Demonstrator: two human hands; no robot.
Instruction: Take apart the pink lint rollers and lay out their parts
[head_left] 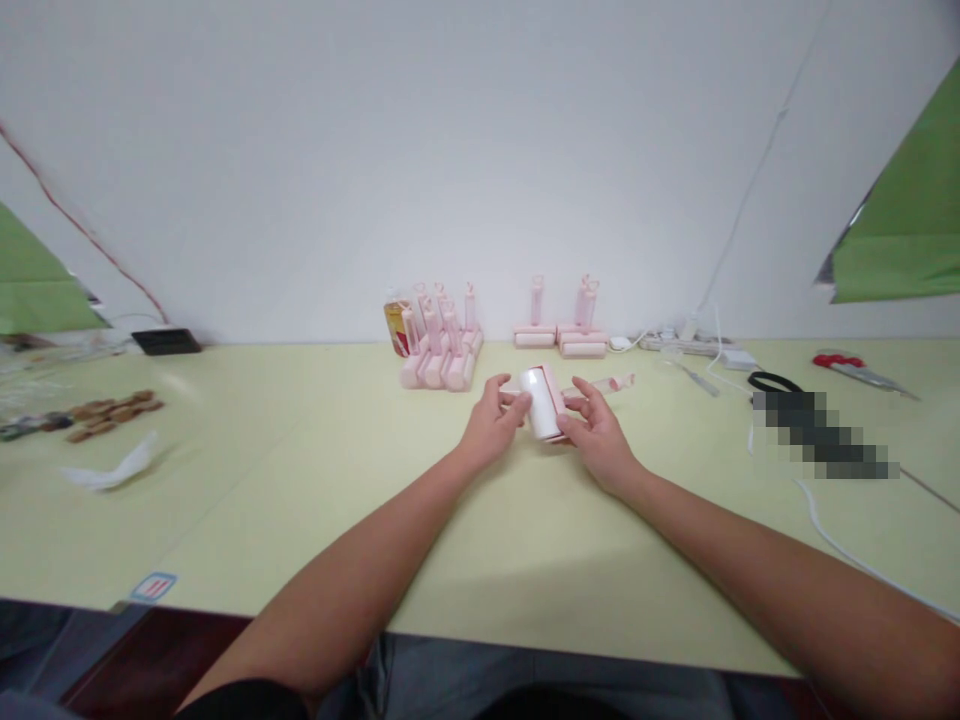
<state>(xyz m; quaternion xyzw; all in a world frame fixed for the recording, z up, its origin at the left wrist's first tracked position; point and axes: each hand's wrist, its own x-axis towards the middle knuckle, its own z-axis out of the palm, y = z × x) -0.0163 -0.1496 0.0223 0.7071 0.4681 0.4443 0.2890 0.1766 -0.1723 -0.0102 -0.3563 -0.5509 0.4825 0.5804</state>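
Observation:
Between my two hands, above the table, is a lint roller [539, 404] with a white roll and a pink cover along its right side; it leans to the left. My left hand [496, 418] grips it from the left, thumb on the white roll. My right hand [598, 436] holds the pink side, with its thumb near the lower end. Partly hidden behind my right fingers lies a clear and pink handle [611, 385] with a loop at its end.
Several pink lint rollers [435, 365] stand grouped by the wall, beside a yellow and red packet [396, 328]. More pink rollers [583, 345] are right of them. A power strip [686, 345], white cable [817, 515] and red-handled tool [859, 370] lie on the right; a black phone-like object [166, 341] is left.

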